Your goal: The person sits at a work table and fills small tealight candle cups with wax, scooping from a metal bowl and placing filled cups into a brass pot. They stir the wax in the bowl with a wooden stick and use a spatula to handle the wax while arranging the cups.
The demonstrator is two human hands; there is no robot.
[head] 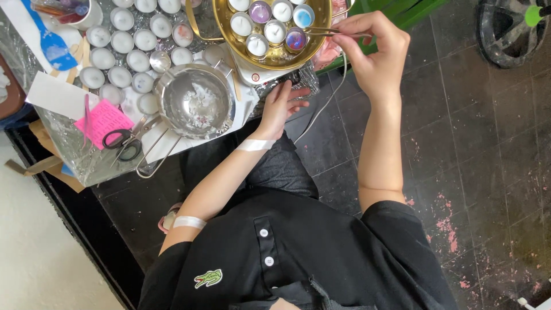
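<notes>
Between the right hand's [370,54] fingers [350,35]: thin metal tweezers [321,31], pinched shut near their rear end, tips reaching over the brass pan [321,49] toward a blue-purple tealight cup [296,39]. Cup sits just beyond the tips, among white-filled cups. Left hand [281,106] rests flat, fingers spread, on the foil-covered worktop [86,155] edge beside the steel pouring pot [195,100]. Judgement: keep the tweezers level and steady, and grip the cup's rim only, to avoid spilling wax.

— What sort of place is this?
— A home craft corner for candle making: rows of small white wax-filled cups [123,43] on a foil-covered low table [86,163], a steel melting pot [195,100], dark worn floor tiles [488,143].
</notes>
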